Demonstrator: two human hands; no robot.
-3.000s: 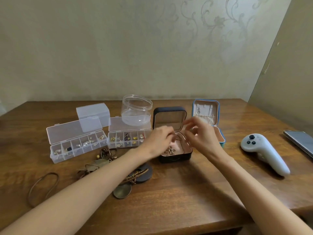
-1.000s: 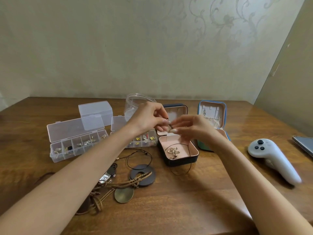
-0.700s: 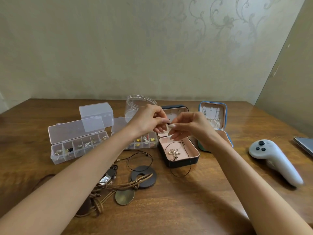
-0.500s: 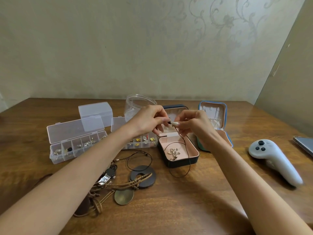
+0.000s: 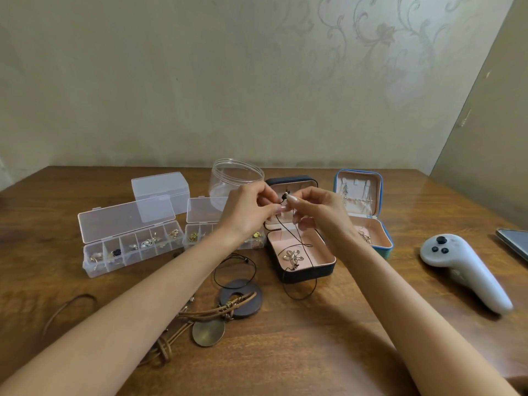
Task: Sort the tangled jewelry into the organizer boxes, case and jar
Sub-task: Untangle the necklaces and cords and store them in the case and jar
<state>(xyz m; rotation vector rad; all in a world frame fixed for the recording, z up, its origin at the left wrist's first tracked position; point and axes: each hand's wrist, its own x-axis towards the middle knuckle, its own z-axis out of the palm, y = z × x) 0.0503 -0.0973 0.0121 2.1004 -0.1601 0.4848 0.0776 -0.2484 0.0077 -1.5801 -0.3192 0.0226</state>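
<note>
Both hands are raised over the black case (image 5: 310,272), fingers curled. The left hand (image 5: 246,213) and right hand (image 5: 317,210) each pinch an end of the thin black cord (image 5: 300,298) at a small dark clasp or knot (image 5: 284,196) between the fingertips. From there the cord drops into the case, where its flower pendant (image 5: 293,256) lies on the pink lining. A loop spills over the front wall onto the table (image 5: 328,352).

Risks, as I judge them:
- The clasp is tiny and the cord slack. A slip of either pinch would drop the ends, and the loop hanging outside could drag the cord out.
- Pulling upward may lift the pendant and catch it on the case wall.
- A second black loop (image 5: 235,270) lies just beside the case, near the leather tangle (image 5: 217,310) — a dropped cord could mix with them.
- The left forearm hangs over that tangle and could sweep it.

Hard to make out:
- Whether the hands are fastening or undoing the clasp — the fingertips cover it.
- The left hand hides much of the second organizer (image 5: 200,208), so its right compartments cannot be read.
- The first organizer (image 5: 128,252) holds small pieces, too small to identify.
- The blue case (image 5: 384,248) is partly behind the right wrist.
- The jar (image 5: 228,178) looks empty, though its base is hidden.
- The tangle's lower end runs under the left arm.
</note>
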